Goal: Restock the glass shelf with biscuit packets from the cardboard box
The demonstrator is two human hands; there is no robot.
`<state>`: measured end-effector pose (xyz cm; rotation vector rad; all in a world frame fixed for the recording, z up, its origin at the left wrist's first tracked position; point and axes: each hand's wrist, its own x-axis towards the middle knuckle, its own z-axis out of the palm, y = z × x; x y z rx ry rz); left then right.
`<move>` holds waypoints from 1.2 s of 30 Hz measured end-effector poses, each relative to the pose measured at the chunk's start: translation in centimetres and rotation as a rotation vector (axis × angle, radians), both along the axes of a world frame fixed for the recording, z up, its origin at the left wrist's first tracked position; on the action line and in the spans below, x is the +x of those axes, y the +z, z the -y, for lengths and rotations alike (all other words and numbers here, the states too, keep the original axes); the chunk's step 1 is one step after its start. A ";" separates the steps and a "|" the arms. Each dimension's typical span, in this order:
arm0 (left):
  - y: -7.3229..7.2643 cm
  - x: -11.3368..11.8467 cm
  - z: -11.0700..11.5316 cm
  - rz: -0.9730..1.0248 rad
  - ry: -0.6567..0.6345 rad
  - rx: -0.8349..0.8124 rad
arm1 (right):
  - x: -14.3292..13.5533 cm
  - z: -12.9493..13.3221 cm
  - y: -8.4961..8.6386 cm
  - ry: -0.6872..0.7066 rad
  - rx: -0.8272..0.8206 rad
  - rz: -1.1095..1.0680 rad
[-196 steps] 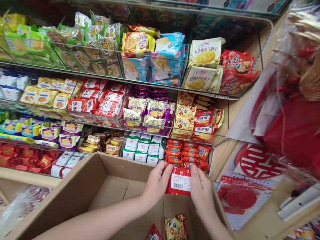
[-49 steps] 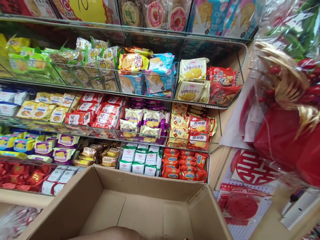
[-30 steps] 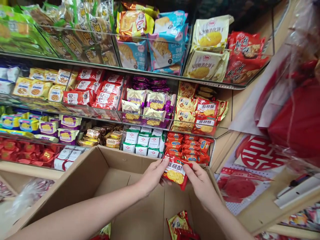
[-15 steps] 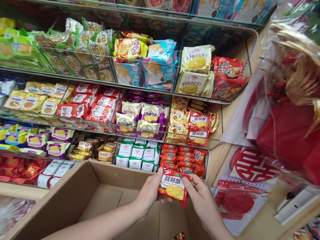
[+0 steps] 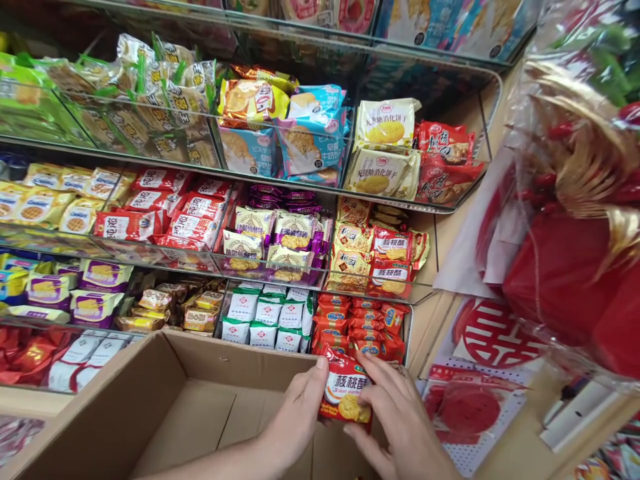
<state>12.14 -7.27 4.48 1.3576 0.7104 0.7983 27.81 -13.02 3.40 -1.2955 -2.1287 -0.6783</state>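
Over an open cardboard box (image 5: 200, 427), a red packet of walnut shortbread (image 5: 345, 390) is held upright between my two hands. My left hand (image 5: 300, 410) grips its left edge, with the thumb on the front and the other fingers mostly hidden behind. Curled around the packet's right side, my right hand (image 5: 395, 407) has bent fingers over the front edge and its thumb near the lower corner. Just behind the hands, small orange-red packets (image 5: 333, 323) are stacked in a shelf bin. Similar red walnut shortbread packets (image 5: 393, 257) lie in the bin above.
Clear-fronted shelves hold blue biscuit packets (image 5: 310, 133), cream packets (image 5: 383, 150), white-and-green packets (image 5: 265, 317) and purple-and-cream packets (image 5: 293, 233). At the right hang a plastic-wrapped red decoration (image 5: 565, 267) and a bagged red item (image 5: 465, 407).
My right hand has shifted its grip, its fingers now curling over the packet's right side with the thumb lower. The packet is more upright. The view has shifted slightly.
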 end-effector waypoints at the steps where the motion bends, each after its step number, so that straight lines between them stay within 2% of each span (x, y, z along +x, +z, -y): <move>1: 0.2 0.0 0.0 0.004 -0.007 0.005 | 0.1 0.0 0.3 0.011 -0.005 0.019; 5: 1.0 -0.2 0.0 0.050 -0.061 0.042 | 0.8 0.5 2.4 0.044 -0.030 0.066; 9: 1.2 -0.8 -0.3 0.131 -0.107 0.092 | 2.9 0.0 6.6 0.001 0.079 0.080; 13: 0.6 -1.0 -0.3 0.060 -0.111 0.154 | 6.5 -3.3 11.9 -0.099 0.202 0.087; 16: 0.5 -1.1 0.2 -0.013 -0.145 0.182 | 9.1 -6.9 14.4 -0.167 0.193 0.158; 20: 1.1 -2.0 1.4 -0.145 -0.197 0.277 | 11.1 -9.7 15.2 -0.101 0.103 0.213; 24: 1.6 -3.6 2.0 -0.328 -0.207 0.413 | 11.5 -9.3 15.2 -0.060 -0.030 0.166; 28: 1.1 -4.5 2.0 -0.438 -0.239 0.456 | 11.1 -8.7 15.7 -0.145 -0.191 0.069; 31: 0.7 -4.5 1.9 -0.501 -0.262 0.450 | 11.0 -9.1 15.9 -0.175 -0.149 0.115; 33: 0.5 -4.4 1.8 -0.521 -0.287 0.457 | 11.1 -9.5 16.0 -0.148 -0.083 0.200; 36: 0.2 -4.5 1.8 -0.531 -0.329 0.482 | 11.3 -9.8 15.8 -0.124 -0.083 0.262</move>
